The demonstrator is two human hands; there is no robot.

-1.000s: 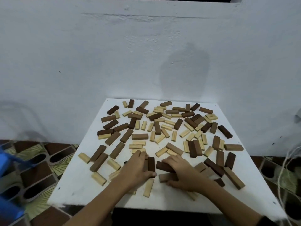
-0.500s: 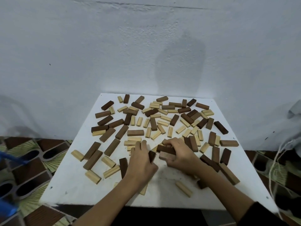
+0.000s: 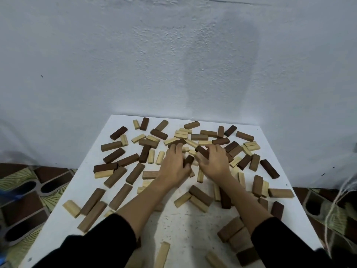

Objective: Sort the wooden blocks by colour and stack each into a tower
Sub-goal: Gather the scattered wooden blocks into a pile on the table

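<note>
Several wooden blocks in pale, mid-brown and dark brown lie scattered flat over the white table (image 3: 185, 225). My left hand (image 3: 173, 165) reaches into the middle of the pile and grips a dark brown block (image 3: 188, 161) between thumb and fingers. Close beside it, my right hand (image 3: 213, 162) curls its fingers round another dark brown block (image 3: 201, 151). A pale block (image 3: 200, 176) lies just below the two hands. No tower stands anywhere on the table.
A white wall rises right behind the table's far edge. Patterned floor tiles (image 3: 29, 190) show on both sides. Pale cords (image 3: 340, 198) hang at the right edge. Blocks (image 3: 230, 232) crowd the near right corner under my right sleeve.
Both hands have travelled away from me, from the near part of the table into the middle of the pile. The camera has come closer, with my sleeves now in view.
</note>
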